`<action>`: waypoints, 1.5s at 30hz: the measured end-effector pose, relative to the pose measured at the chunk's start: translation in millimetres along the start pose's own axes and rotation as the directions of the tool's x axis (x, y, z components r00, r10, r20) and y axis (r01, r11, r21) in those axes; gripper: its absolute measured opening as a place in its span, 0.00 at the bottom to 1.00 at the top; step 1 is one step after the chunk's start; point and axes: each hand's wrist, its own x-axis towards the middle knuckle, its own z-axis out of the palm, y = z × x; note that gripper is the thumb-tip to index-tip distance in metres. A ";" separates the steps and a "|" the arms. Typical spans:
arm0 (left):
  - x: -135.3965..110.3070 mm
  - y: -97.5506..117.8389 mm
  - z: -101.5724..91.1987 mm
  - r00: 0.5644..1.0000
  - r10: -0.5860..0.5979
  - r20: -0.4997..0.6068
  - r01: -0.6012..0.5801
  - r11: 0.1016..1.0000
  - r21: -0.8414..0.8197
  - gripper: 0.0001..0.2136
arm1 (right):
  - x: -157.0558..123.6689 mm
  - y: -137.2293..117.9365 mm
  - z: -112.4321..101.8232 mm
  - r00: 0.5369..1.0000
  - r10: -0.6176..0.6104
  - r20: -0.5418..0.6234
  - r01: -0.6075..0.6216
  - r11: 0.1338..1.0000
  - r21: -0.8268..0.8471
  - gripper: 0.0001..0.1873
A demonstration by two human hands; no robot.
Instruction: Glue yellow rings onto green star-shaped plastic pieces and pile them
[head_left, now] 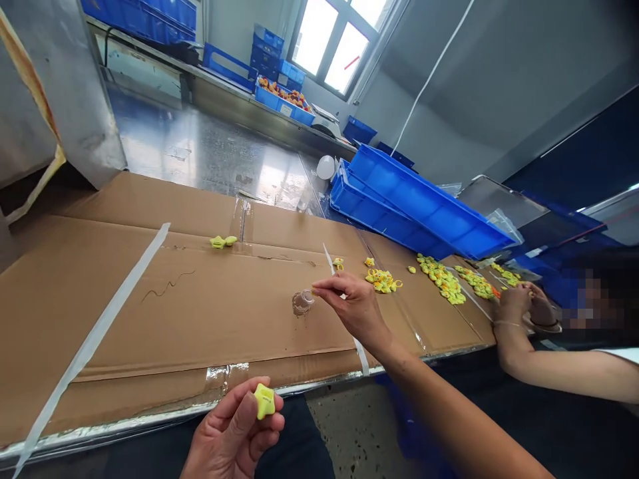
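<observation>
The left hand [232, 432] pinched a yellow star-shaped plastic piece [264, 401] in its grip between thumb and fingers, just past the table's near edge. The right hand [357, 309] hung over the cardboard-covered table [150, 319], its grip pressed together with nothing visible in it, just beside a small clear cup [302, 301]. Yellow pieces [442, 279] lay in heaps toward the table's right end.

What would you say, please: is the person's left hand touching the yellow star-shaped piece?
Touching: the head view plainly shows the left hand gripping the yellow star-shaped piece between its thumb and fingers.
</observation>
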 end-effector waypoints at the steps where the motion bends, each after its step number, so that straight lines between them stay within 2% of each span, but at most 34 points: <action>1: 0.0 0.3 -0.2 1.000 -0.007 0.004 0.007 1.000 0.000 0.19 | 0.7 0.3 1.3 1.000 -0.016 0.008 0.016 1.000 -0.025 0.04; 6: -1.5 2.3 0.2 0.999 -0.020 0.028 0.021 1.000 -0.014 0.18 | 1.4 -1.0 5.0 0.998 -0.062 0.019 0.063 0.993 -0.100 0.06; 12: -2.8 3.4 0.1 0.998 -0.032 0.055 0.034 0.999 -0.033 0.17 | 1.3 1.0 7.8 0.998 -0.061 0.013 0.062 0.988 -0.143 0.06; 25: -0.9 1.9 -2.0 0.997 -0.044 0.060 0.046 0.998 -0.036 0.16 | 0.0 -1.4 7.7 0.998 -0.049 0.030 0.053 0.988 -0.142 0.07; 33: -3.3 3.3 -0.5 0.997 -0.036 0.061 0.038 0.999 -0.028 0.16 | -0.2 0.9 7.6 1.000 -0.003 0.017 0.004 0.997 -0.076 0.05; 40: -9.5 6.7 9.0 0.999 -0.033 0.007 0.033 0.999 0.009 0.19 | -0.4 -2.7 -3.6 0.986 0.163 0.028 -0.165 0.982 0.089 0.06; 45: -6.7 6.4 19.3 0.999 -0.019 0.042 0.019 1.000 -0.007 0.18 | 2.4 -9.1 -10.3 0.969 0.246 -0.028 -0.232 0.941 0.245 0.08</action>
